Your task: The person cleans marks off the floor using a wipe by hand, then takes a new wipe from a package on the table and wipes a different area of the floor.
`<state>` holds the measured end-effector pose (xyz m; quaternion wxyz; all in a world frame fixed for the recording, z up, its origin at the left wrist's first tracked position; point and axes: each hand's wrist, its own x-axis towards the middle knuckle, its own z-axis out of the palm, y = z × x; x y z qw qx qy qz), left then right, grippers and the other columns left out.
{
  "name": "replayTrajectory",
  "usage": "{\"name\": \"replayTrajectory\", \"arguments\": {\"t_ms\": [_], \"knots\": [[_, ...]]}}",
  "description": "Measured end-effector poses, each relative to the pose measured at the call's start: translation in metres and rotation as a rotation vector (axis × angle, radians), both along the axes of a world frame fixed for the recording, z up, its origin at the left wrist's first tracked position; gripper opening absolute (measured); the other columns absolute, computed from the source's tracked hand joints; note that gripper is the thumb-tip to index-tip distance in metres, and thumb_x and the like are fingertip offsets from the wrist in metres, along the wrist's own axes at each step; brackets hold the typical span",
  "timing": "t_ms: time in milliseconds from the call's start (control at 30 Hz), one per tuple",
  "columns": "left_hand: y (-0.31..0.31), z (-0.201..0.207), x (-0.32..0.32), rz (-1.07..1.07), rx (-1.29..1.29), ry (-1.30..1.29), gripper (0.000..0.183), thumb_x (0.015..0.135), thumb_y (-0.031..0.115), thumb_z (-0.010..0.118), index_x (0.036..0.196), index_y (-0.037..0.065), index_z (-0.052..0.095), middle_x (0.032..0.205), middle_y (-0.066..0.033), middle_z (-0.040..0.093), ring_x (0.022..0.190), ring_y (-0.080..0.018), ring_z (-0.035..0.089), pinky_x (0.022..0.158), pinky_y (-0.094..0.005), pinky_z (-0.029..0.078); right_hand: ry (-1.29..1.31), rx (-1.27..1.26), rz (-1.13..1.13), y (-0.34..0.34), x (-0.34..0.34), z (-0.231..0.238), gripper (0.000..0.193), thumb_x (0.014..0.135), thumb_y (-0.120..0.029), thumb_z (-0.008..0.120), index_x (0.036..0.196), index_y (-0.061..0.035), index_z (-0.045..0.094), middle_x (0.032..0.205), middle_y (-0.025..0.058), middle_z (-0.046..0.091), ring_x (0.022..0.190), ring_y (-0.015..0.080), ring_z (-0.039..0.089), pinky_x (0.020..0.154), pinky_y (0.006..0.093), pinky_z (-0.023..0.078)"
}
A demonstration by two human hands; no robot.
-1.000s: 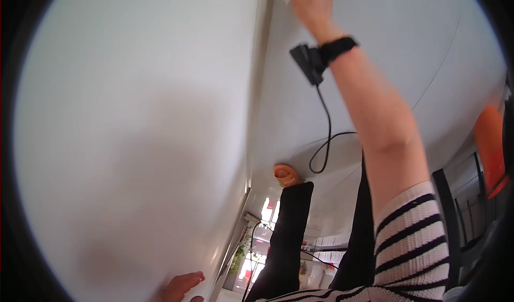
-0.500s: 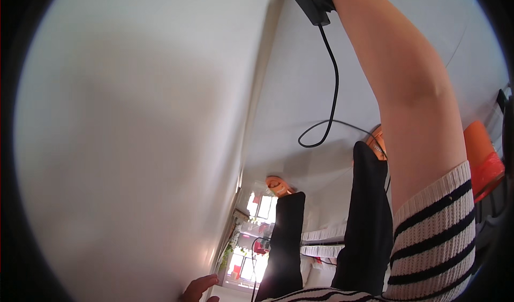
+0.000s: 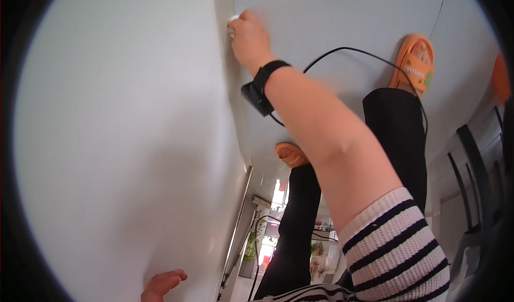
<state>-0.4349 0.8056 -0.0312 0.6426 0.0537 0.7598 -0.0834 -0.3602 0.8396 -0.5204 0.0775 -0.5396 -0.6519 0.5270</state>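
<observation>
My right hand [image 3: 250, 40] is closed around a crumpled white wad [image 3: 232, 26], perhaps cloth or tissue, mostly hidden by the fingers. It is at the beige strip [image 3: 224, 12] along the edge of a large, smooth white surface [image 3: 118, 114]. A black strap [image 3: 269, 72] circles that wrist and carries a small black box [image 3: 257, 99] with a cable. At the lower left, my left hand [image 3: 163, 286] shows only some fingers, stretched out over the white surface with nothing visible in them. Whether they touch it is hard to tell.
On the pale grey floor [image 3: 321, 12] are my feet in orange slippers [image 3: 412, 69]. A black cable [image 3: 369, 55] loops past my right leg. A dark-framed piece of furniture [image 3: 471, 168] stands at right, below an orange object [image 3: 501, 79]. Green plants [image 3: 251, 243] show behind me.
My right hand, out of view beyond the top edge before, has come down and left to the beige strip. My left hand has shifted left. The view has shifted, showing more of the right slipper.
</observation>
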Motion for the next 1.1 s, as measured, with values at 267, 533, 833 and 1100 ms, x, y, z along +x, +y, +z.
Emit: {"name": "replayTrajectory", "arguments": {"t_ms": [267, 533, 833, 1100], "knots": [[-0.063, 0.006, 0.005, -0.102, -0.070, -0.082, 0.046, 0.089, 0.030, 0.056, 0.123, 0.001, 0.049, 0.120, -0.0190, 0.053, 0.113, -0.0296, 0.049, 0.096, -0.0437, 0.036, -0.019, -0.118, 0.003, -0.184, 0.060, 0.016, 0.015, 0.077, -0.004, 0.052, 0.091, -0.0049, 0.059, 0.095, 0.0123, 0.051, 0.091, 0.0309, 0.052, 0.072, 0.0409, 0.046], [-0.068, -0.001, 0.005, -0.092, -0.034, -0.084, 0.043, 0.089, 0.026, 0.055, 0.124, 0.004, 0.049, 0.121, -0.0195, 0.051, 0.113, -0.0306, 0.048, 0.096, -0.0443, 0.036, -0.136, -0.444, 0.217, -0.284, 0.084, 0.026, 0.016, 0.077, 0.001, 0.050, 0.088, -0.0041, 0.059, 0.097, 0.0135, 0.052, 0.094, 0.0325, 0.053, 0.076, 0.0401, 0.046], [-0.065, -0.004, 0.005, -0.240, 0.042, -0.133, 0.040, 0.087, 0.019, 0.055, 0.123, 0.003, 0.050, 0.120, -0.0192, 0.053, 0.109, -0.0335, 0.051, 0.094, -0.0424, 0.038, 0.197, 0.220, -0.237, -0.061, 0.020, -0.009, 0.016, 0.079, -0.003, 0.053, 0.091, -0.0091, 0.062, 0.088, 0.0123, 0.057, 0.079, 0.0352, 0.057, 0.067, 0.0415, 0.047], [-0.112, 0.006, 0.019, -0.005, 0.028, 0.073, 0.049, 0.086, 0.036, 0.058, 0.119, 0.001, 0.052, 0.117, -0.0200, 0.055, 0.106, -0.0317, 0.053, 0.090, -0.0449, 0.041, 0.024, 0.166, 0.102, -0.136, 0.033, -0.015, 0.010, 0.080, -0.006, 0.050, 0.088, -0.0042, 0.057, 0.089, 0.0140, 0.054, 0.082, 0.0349, 0.056, 0.069, 0.0441, 0.047]]}}
